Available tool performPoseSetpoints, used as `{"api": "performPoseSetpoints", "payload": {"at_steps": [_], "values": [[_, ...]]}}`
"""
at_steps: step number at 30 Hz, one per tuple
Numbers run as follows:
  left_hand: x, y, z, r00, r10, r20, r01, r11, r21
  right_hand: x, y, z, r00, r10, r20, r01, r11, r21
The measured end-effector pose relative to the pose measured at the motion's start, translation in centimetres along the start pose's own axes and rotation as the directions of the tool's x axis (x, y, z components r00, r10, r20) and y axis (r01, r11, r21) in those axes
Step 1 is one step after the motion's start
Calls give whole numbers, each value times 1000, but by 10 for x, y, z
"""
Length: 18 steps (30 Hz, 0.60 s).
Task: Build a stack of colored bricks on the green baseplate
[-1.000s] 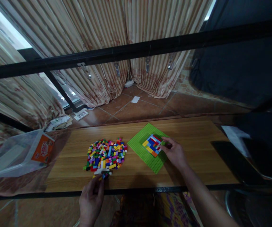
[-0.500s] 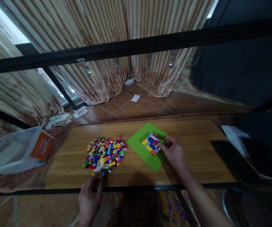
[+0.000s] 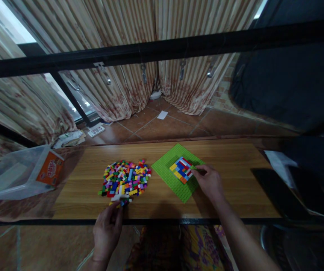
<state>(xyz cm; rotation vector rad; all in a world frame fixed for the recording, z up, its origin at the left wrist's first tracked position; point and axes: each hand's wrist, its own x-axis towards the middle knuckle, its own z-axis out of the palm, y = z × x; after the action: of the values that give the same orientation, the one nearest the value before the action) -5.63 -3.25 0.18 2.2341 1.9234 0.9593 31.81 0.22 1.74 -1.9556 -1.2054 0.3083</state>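
A green baseplate (image 3: pixel 170 171) lies on the wooden table (image 3: pixel 235 177), with a small patch of coloured bricks (image 3: pixel 181 169) built on it. My right hand (image 3: pixel 209 182) rests at the plate's right edge, fingers pinched on a small green brick beside the built patch. A pile of loose coloured bricks (image 3: pixel 125 179) lies to the left of the plate. My left hand (image 3: pixel 107 230) is at the table's front edge, just below the pile, its fingers curled close to a few stray bricks; what it holds, if anything, is hidden.
A clear plastic tub (image 3: pixel 15 175) with an orange label stands at the table's left end. A dark flat object (image 3: pixel 280 190) and white paper (image 3: pixel 279 160) lie at the right end. A black bar (image 3: pixel 162 51) crosses above, with curtains and a tiled floor behind.
My right hand has shifted slightly along the plate's right edge, staying at the built bricks. My left hand has stayed near the front of the pile. The view has drifted a little.
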Motion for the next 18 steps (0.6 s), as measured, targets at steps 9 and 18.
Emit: {"api": "performPoseSetpoints", "payload": {"at_steps": [9, 18], "values": [[-1, 1, -1, 1000, 14, 5, -14, 1000, 16, 6, 6, 5, 994, 100, 34, -102, 991, 81], [0, 0, -3, 999, -25, 30, 25, 1000, -4, 15, 3, 4, 993, 89, 83, -86, 995, -40]]}}
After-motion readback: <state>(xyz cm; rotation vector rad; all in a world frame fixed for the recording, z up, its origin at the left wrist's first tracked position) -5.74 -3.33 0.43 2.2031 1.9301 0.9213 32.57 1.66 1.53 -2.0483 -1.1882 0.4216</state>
